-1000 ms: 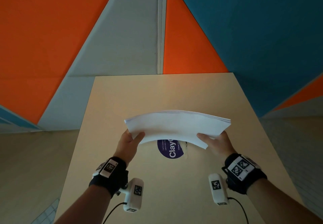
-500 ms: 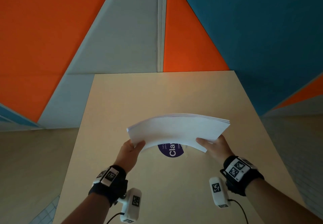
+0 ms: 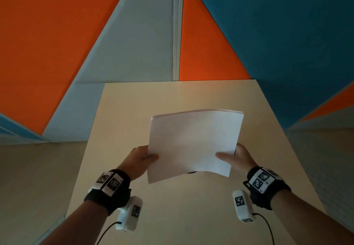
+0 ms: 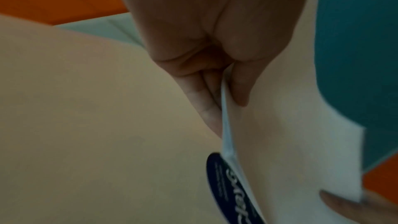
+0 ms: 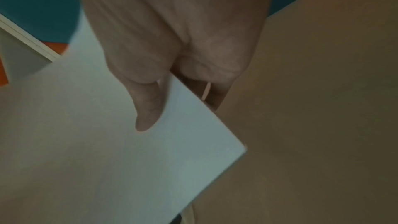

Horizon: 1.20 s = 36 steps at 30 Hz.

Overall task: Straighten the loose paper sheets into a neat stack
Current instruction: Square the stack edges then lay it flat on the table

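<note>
A stack of white paper sheets [image 3: 194, 141] is held up above the beige table [image 3: 134, 110], its face turned toward me and its top edges nearly flush. My left hand [image 3: 141, 158] pinches the stack's left edge, thumb on the front and fingers behind. In the left wrist view the left hand [image 4: 217, 81] shows this grip on the paper [image 4: 290, 134]. My right hand [image 3: 233, 158] pinches the right edge the same way. The right wrist view shows the right hand [image 5: 172, 83] with its thumb laid on the sheet [image 5: 107, 151]. The stack bows slightly.
A dark blue round sticker [image 4: 226, 185] lies on the table under the stack, almost hidden in the head view. Orange, grey and blue wall panels [image 3: 287, 34] rise behind the table's far edge. Floor lies to both sides.
The stack has swung from lying nearly flat and arched to standing up, facing me. Both hands have moved closer together and shifted their grip to the side edges. The sticker is now covered.
</note>
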Each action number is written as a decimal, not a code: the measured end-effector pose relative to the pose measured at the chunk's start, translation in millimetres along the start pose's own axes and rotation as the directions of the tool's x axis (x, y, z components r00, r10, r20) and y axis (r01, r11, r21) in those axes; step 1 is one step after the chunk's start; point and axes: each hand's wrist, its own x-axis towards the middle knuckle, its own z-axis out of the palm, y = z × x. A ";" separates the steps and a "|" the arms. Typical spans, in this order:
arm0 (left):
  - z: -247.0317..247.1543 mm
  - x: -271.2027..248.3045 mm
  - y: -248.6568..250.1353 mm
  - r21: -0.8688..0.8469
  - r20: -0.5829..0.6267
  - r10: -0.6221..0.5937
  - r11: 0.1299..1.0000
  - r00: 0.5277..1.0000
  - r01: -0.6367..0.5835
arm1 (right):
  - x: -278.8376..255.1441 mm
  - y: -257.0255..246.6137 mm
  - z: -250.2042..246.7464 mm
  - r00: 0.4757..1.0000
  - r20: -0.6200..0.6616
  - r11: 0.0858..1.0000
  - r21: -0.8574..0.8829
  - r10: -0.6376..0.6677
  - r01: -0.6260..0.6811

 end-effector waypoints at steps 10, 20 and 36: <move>-47.2 -12.5 93.5 0.448 0.138 0.138 0.875 0.981 -0.186 | -16.4 -97.2 -19.8 0.863 0.053 0.788 -0.383 -0.502 0.482; -60.3 -14.6 103.8 0.416 0.178 0.165 0.881 0.970 -0.226 | -21.2 -114.4 -10.3 0.927 0.243 0.855 -0.372 -0.286 0.361; 2.1 -18.6 85.2 -0.525 -0.106 0.139 0.833 0.985 -0.175 | -38.9 -86.1 -23.7 0.952 0.023 0.945 0.125 -0.306 0.301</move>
